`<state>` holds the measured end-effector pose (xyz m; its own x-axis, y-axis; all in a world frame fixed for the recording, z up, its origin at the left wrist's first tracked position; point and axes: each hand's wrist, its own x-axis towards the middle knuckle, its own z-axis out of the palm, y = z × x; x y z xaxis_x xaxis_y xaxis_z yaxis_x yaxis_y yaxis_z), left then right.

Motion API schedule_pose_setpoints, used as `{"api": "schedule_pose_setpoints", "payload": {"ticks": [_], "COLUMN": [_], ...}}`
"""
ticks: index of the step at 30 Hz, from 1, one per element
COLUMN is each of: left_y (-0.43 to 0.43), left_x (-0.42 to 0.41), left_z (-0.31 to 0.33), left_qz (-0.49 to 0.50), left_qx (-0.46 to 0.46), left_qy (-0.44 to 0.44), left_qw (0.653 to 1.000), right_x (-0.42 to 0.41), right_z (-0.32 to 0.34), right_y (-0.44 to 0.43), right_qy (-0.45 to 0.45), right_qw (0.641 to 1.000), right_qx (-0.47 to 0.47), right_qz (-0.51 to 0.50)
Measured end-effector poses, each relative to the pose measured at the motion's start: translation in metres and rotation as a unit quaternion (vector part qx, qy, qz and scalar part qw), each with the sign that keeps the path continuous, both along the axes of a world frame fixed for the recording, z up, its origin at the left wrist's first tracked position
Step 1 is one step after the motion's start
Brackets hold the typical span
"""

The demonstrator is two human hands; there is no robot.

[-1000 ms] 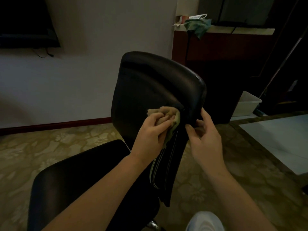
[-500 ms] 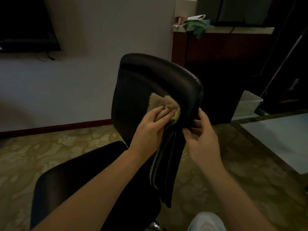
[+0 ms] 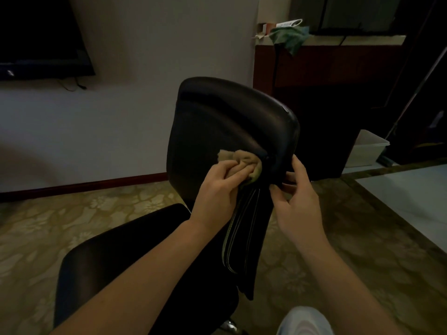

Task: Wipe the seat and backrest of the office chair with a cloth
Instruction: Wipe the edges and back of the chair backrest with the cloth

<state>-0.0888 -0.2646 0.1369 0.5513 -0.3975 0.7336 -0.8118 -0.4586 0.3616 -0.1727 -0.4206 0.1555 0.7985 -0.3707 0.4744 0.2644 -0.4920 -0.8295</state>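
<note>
From the head view, the black office chair's backrest [image 3: 217,122] stands upright in the middle of the room, turned partly edge-on to the person. The left hand [image 3: 217,189] has its fingers curled round a bunched tan cloth [image 3: 242,162] and presses it against the front face of the backrest, low down and close to its right edge. The right hand [image 3: 295,197] is at that same edge, just beside the cloth, thumb on the near side and fingers wrapped round behind, gripping the backrest itself. Below and to the left of the backrest lies the dark seat [image 3: 121,257], with both forearms reaching over it. Behind the backrest to the right, a green rag [image 3: 289,36] hangs over the lip of a counter [image 3: 362,41]. Lower, also right of the backrest, a white bin [image 3: 367,151] sits on the floor. High to the left of the backrest, a dark screen [image 3: 41,37] is mounted on the wall. Patterned carpet [image 3: 72,213] spreads beneath the backrest.
</note>
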Motion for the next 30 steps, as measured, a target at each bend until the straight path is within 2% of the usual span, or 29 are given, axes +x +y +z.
{"api": "schedule_pose_setpoints", "payload": {"ticks": [3,5,16,25,30], "left_y": [-0.007,-0.009,0.014,-0.004,0.001], "left_x": [0.005,0.002,-0.015,-0.008,-0.009], "left_z": [0.017,0.019,-0.042,0.007,-0.009], "left_qz": [0.005,-0.02,0.004,-0.023,-0.007], "left_qx": [0.006,-0.005,0.002,-0.031,-0.008], "left_qy": [-0.025,0.006,0.074,0.061,0.053], "left_qw": [1.0,1.0,0.997,0.997,0.999], "right_x": [-0.001,0.0,0.005,-0.002,-0.003], "right_z": [-0.001,-0.002,-0.007,-0.019,-0.026], "right_y": [0.0,0.001,0.0,0.009,0.007], "right_qy": [0.009,0.01,0.002,0.014,-0.003], "right_qw": [1.0,1.0,1.0,1.0,1.0], "right_qx": [0.004,0.008,-0.017,0.006,-0.001], "right_qz": [0.01,0.011,-0.009,0.017,0.013]}}
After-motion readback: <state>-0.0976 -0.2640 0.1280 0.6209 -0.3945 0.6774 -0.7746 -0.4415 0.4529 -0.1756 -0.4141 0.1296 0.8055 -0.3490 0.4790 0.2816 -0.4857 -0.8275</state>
